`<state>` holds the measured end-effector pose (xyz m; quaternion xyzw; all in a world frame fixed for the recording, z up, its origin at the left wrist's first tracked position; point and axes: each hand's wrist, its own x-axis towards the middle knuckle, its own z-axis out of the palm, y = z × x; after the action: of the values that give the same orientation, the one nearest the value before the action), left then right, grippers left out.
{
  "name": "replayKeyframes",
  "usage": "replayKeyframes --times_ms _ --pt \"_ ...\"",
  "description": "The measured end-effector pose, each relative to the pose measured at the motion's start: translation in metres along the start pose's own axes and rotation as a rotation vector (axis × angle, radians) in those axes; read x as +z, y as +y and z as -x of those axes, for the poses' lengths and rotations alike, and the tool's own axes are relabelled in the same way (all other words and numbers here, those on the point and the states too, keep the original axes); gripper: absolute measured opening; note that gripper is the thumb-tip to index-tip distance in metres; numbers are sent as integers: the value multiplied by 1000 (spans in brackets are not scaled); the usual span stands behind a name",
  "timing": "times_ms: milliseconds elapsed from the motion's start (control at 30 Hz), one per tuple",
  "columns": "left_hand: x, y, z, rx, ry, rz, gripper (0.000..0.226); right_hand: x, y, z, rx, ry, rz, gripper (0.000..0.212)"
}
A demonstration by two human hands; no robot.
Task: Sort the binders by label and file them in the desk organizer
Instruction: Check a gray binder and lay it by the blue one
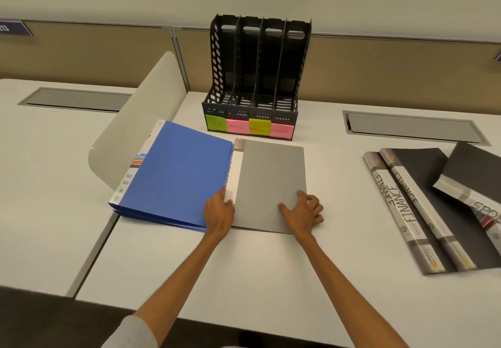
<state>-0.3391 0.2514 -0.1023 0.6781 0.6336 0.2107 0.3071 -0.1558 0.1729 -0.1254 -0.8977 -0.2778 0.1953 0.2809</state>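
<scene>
Grips the lower right corner of the grey binder [271, 182] with the right hand [302, 210]: thumb and forefinger spread flat on the cover, remaining fingers curled over the right edge. Rests the left hand [218, 212] on the seam between the blue binder [176, 174] and the grey one's white spine strip, thumb pointing up the frame, fingers hidden under the hand; impossible to tell whether pinching or only pressing. Grey binder flat on the white desk [244, 271] at frame centre; blue binder touching it on the left, further blue edges showing beneath. Straight above in the frame, just beyond the grey binder's far edge, a black desk organizer [257, 76] with four upright slots and four sticky notes [249, 126] in green, pink, yellow and pink across its front lip. Behind the blue binder, a pale curved divider [141, 119]. Toward the right edge of the frame, well apart, two dark binders [428, 179] side by side with spines reading FINANCE, and a third binder [477, 168] overlapping them, label partly cut off.
</scene>
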Motion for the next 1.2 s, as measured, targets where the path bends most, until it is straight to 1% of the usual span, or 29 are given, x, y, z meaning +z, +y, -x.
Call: replayKeyframes --times_ms 133,233,433,667,767,867,1000,1067,1200 --pt "6 10 8 50 107 45 48 -4 3 -1 -12 -14 -33 67" --pt "9 23 12 78 133 104 50 -13 4 -5 -32 -13 -78 63" --pt "31 62 24 119 69 195 48 -48 15 -20 -81 0 -107 57" --pt "75 118 44 123 -67 198 42 -107 55 -45 -54 29 -166 53" --pt "97 142 55 86 -169 165 43 -138 78 -57 -78 60 -156 51" --pt "122 163 68 55 -236 172 45 -172 106 -70 -56 115 -152 51" --pt "160 201 93 109 -259 187 38 -221 151 -89 -4 176 -104 48" --pt "178 223 106 134 -260 182 40 -245 175 -97 -2 201 -99 45" --pt "214 263 128 181 -277 170 44 -290 219 -113 35 260 -70 48"
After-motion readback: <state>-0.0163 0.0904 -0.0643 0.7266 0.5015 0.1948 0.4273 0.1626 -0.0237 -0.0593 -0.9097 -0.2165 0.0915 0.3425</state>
